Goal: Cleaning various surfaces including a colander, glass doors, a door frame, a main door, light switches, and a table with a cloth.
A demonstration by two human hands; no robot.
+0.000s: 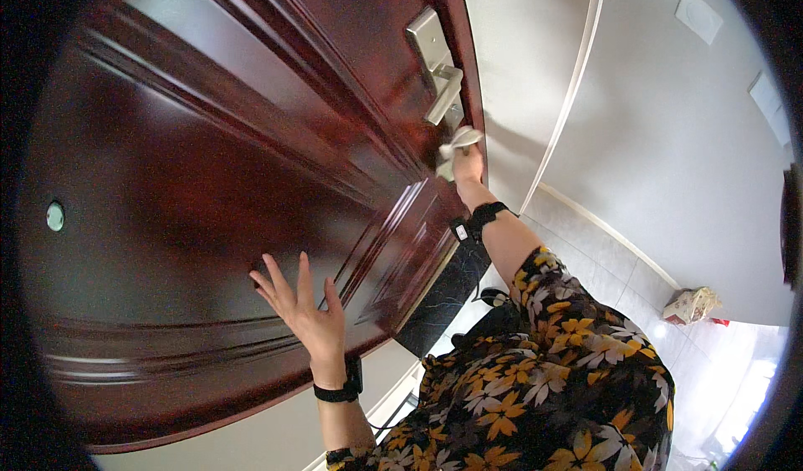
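Note:
A dark red-brown panelled door (188,232) with a glossy finish fills the left and middle. My right hand (467,165) is closed on a pale cloth (463,141) near the door's edge, just below the metal lever handle (444,97) and its lock plate (431,41). Part of the cloth is blurred, and the fingers are partly hidden by it. Lower and to the left, my left hand (313,320) is spread with fingers apart and holds nothing. It is at or close to the door's surface; whether it touches cannot be told.
A round peephole (55,216) sits in the door at far left. Right of the door stands a light wall (640,132) with switch plates (699,14). A crumpled bag (692,306) rests on the grey tiled floor (590,251). A black marble threshold (439,301) lies below the door.

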